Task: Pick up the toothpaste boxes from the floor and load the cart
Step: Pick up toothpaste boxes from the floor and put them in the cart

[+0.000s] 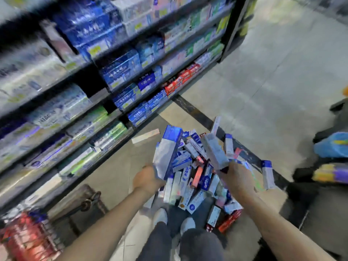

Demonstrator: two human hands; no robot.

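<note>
A heap of toothpaste boxes [195, 178] in blue, white and red lies on the floor in front of my feet. My left hand [146, 178] grips a blue-and-silver toothpaste box [167, 151] held up above the heap. My right hand [235, 178] grips a grey-silver toothpaste box [215, 149], also raised over the pile. One pale box [145, 136] lies apart on the tiles near the shelf base. A wire cart [30, 236] holding red packs is at the lower left, blurred.
Store shelves [105, 76] stocked with toothpaste run along the left. A dark floor strip [199, 115] crosses the tiled aisle. Dark bins with blue and yellow goods [331, 147] stand at the right. My shoes [173, 219] are just behind the heap.
</note>
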